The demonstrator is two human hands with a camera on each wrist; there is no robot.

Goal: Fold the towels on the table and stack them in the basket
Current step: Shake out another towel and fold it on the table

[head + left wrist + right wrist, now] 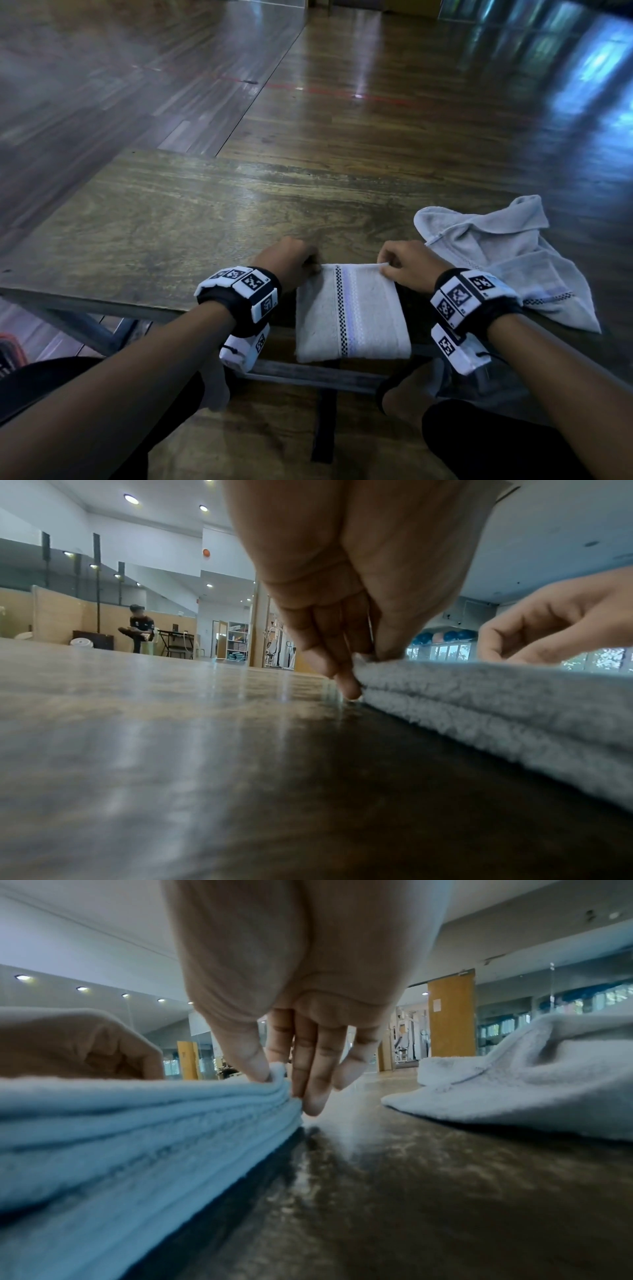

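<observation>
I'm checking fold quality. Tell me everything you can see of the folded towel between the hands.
The folded towel is pale terry cloth, folded into a neat rectangle of several layers. A checked black-and-white stripe and a pale woven band run across its top from front to back. It lies flat at the table's near edge, its front hanging slightly over. The left hand pinches its far left corner and the right hand pinches its far right corner. A crumpled towel lies apart, to its right.

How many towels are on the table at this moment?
2. A folded towel lies at the near table edge, both hands pinching its far corners; a crumpled towel lies beside it, to its right. No basket shows.
</observation>
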